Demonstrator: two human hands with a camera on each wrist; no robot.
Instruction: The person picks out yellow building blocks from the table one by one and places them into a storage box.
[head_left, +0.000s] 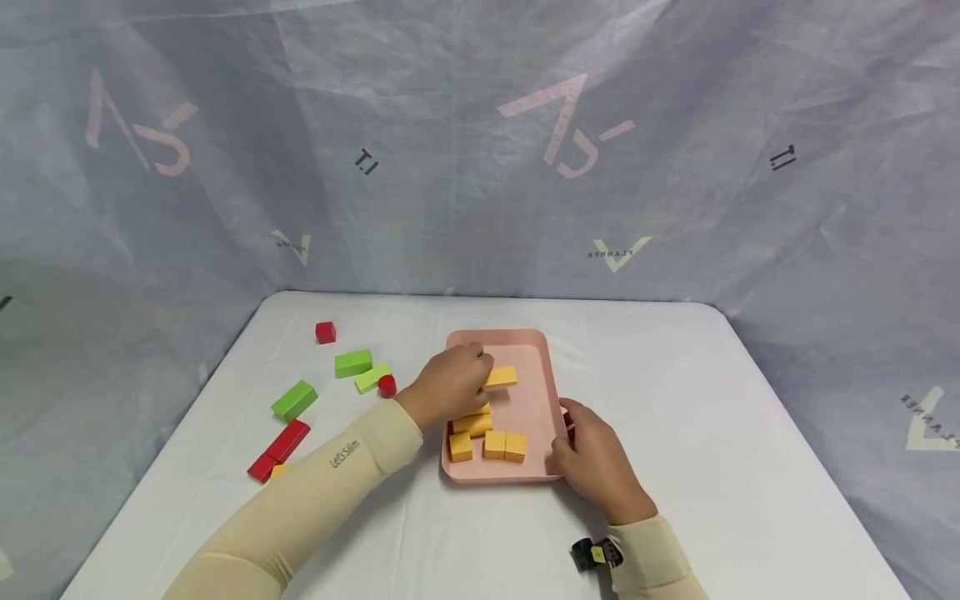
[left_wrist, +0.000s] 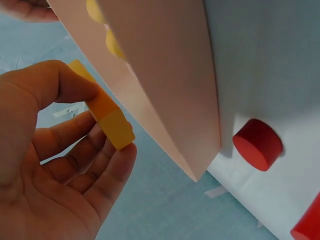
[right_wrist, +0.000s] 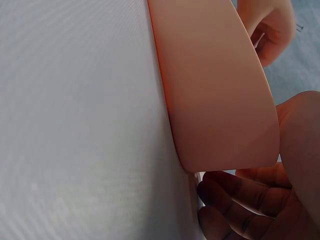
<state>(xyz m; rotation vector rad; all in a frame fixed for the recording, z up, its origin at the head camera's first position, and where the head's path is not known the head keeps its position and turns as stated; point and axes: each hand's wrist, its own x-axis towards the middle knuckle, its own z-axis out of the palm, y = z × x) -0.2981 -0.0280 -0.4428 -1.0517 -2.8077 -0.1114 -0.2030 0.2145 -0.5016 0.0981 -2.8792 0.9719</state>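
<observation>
A pink tray [head_left: 525,400] lies on the white table. Over it my left hand [head_left: 452,379] pinches a yellow block [left_wrist: 102,107] between thumb and fingertips; in the head view its end sticks out past the knuckles. Inside the tray, near its left and front walls, are several yellow blocks [head_left: 472,424], partly covered by the left hand. At the tray's right side, close to the front corner, my right hand [head_left: 596,454] grips the wall [right_wrist: 220,90], its thumb at the rim and its fingers curled on the outer side.
Left of the tray lie green blocks [head_left: 294,401], a red cylinder [head_left: 387,386], a red cube [head_left: 326,332] and red bars [head_left: 288,440]. A yellow piece [head_left: 278,471] shows partly behind the left sleeve. A grey printed sheet [head_left: 450,167] hangs behind the table.
</observation>
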